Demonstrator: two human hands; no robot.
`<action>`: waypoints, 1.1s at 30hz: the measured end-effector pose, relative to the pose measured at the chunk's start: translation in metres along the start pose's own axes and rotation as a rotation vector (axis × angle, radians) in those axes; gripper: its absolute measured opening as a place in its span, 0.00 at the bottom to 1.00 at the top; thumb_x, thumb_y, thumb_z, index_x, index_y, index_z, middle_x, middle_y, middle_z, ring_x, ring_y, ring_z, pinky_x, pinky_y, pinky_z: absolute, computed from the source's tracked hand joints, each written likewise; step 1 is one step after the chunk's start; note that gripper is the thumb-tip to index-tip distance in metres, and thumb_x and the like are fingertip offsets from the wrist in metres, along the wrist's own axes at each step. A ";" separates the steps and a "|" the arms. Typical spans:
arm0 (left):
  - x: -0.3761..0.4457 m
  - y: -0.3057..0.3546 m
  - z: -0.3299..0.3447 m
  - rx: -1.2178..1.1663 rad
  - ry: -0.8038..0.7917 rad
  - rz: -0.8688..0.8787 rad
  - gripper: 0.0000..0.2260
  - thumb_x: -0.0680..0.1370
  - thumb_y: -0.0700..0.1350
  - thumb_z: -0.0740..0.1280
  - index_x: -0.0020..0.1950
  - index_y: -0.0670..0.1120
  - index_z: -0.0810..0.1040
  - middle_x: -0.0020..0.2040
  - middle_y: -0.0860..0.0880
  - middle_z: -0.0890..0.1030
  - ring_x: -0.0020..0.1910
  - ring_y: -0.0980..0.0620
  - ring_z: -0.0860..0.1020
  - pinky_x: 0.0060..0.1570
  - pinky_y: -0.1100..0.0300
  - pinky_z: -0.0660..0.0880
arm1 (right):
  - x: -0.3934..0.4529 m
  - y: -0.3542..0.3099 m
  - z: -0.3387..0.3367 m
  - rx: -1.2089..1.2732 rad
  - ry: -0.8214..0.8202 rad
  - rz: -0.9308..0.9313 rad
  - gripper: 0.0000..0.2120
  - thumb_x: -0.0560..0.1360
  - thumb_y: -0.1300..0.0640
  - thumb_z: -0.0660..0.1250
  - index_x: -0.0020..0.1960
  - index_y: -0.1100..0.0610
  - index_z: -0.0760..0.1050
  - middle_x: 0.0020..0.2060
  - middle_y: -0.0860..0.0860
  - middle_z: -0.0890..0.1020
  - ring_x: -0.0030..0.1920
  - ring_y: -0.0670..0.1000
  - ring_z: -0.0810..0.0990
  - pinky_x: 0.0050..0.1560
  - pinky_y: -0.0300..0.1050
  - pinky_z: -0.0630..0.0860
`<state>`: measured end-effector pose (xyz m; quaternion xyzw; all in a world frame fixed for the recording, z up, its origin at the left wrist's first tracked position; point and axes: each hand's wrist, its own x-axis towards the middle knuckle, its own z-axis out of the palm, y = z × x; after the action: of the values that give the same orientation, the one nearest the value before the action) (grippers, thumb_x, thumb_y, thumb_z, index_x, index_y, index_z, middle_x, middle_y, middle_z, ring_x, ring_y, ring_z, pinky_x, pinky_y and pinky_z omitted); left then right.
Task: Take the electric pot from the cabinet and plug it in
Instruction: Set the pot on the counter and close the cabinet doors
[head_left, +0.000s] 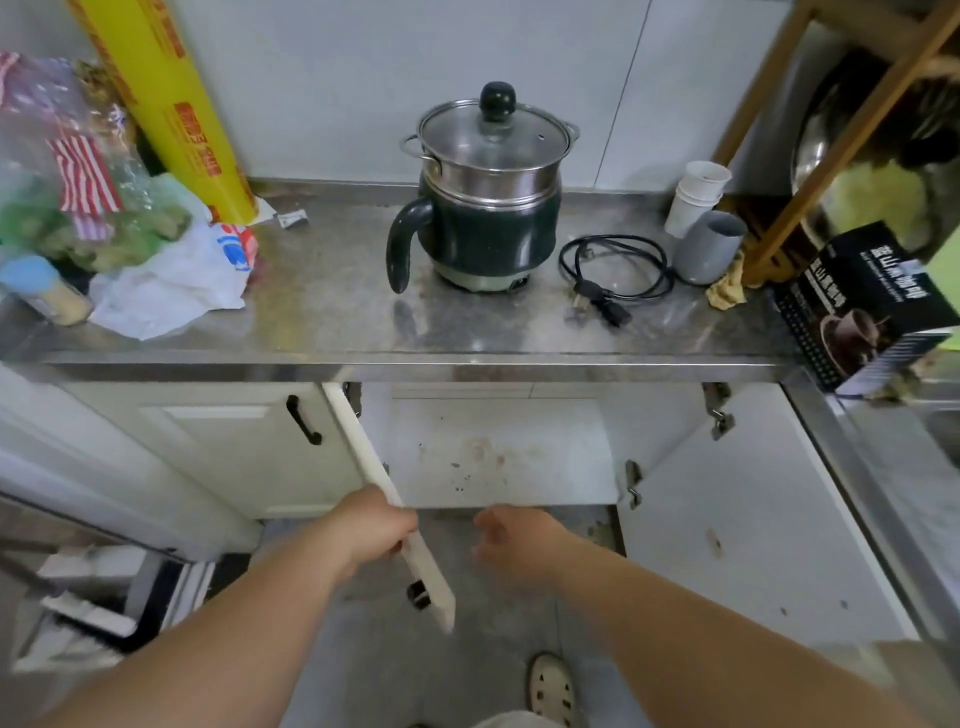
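Note:
The dark green electric pot (485, 208) stands upright on the steel counter (332, 312), with a steel steamer tier and a glass lid on top. Its black power cord (615, 273) lies coiled on the counter just right of the pot, detached from it. Below the counter the cabinet (498, 452) is open, and its shelf is bare and stained. My left hand (376, 525) grips the edge of the left cabinet door (410, 530). My right hand (511, 535) hovers in front of the cabinet opening with fingers loosely curled, holding nothing.
The right cabinet door (748, 535) hangs wide open. On the counter are a yellow wrap roll (171, 109), plastic bags (161, 280), stacked paper cups (696, 195), a grey cup (709, 247) and a black coffee box (867, 306). A sandalled foot (553, 688) is on the floor.

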<state>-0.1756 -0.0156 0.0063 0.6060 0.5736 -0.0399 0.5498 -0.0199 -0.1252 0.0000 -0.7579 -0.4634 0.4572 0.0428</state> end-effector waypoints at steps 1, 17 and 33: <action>0.003 0.010 0.011 -0.098 -0.010 -0.013 0.10 0.70 0.38 0.64 0.48 0.35 0.76 0.41 0.37 0.80 0.39 0.42 0.79 0.43 0.51 0.78 | 0.001 0.005 0.003 -0.004 -0.010 -0.002 0.22 0.74 0.50 0.64 0.65 0.56 0.69 0.60 0.53 0.77 0.56 0.53 0.76 0.53 0.43 0.73; 0.072 0.138 0.067 -0.914 -0.026 -0.026 0.04 0.73 0.34 0.61 0.45 0.41 0.73 0.48 0.40 0.74 0.45 0.42 0.78 0.50 0.49 0.76 | 0.034 0.087 -0.097 0.167 0.339 0.024 0.24 0.74 0.54 0.61 0.69 0.50 0.64 0.64 0.53 0.72 0.55 0.54 0.75 0.47 0.42 0.70; 0.021 0.145 0.117 -0.013 -0.110 0.049 0.03 0.75 0.40 0.63 0.48 0.46 0.74 0.55 0.43 0.79 0.47 0.45 0.80 0.52 0.53 0.75 | -0.098 0.234 -0.106 0.093 0.615 0.749 0.28 0.72 0.47 0.60 0.72 0.47 0.60 0.74 0.55 0.59 0.72 0.58 0.58 0.69 0.60 0.57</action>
<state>0.0070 -0.0473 0.0365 0.6133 0.5276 -0.0561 0.5851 0.1977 -0.2923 0.0113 -0.9698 -0.1038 0.2162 0.0444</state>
